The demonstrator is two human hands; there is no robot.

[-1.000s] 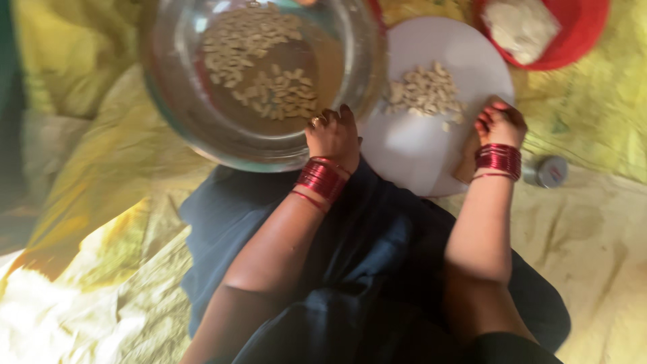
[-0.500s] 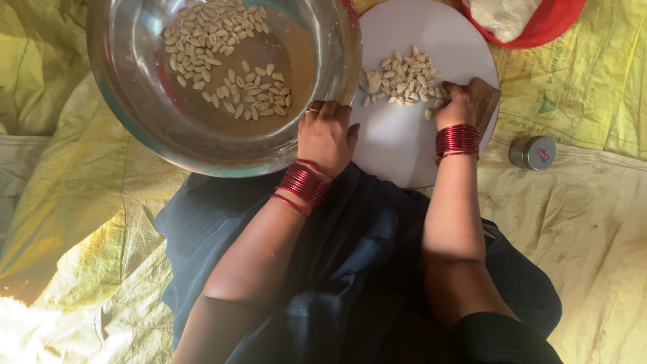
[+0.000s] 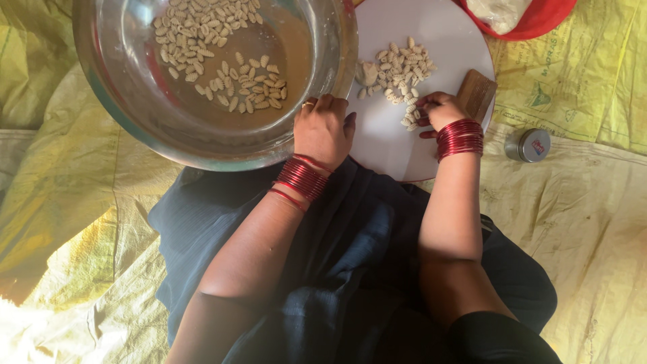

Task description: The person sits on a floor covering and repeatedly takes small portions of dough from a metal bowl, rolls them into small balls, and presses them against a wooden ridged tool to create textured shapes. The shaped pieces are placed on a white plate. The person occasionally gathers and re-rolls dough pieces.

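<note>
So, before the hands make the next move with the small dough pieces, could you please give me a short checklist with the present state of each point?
1. Left hand grips the steel bowl at its near rim: ok.
2. Right hand is on the dough pieces on the white board: ok.
3. Ridged wooden block lies within reach, beside the right hand: ok.
4. Bowl has room for more shaped pieces: ok.
5. Bowl sits level: cannot tell.
6. Small tin is away from the board: ok.
</note>
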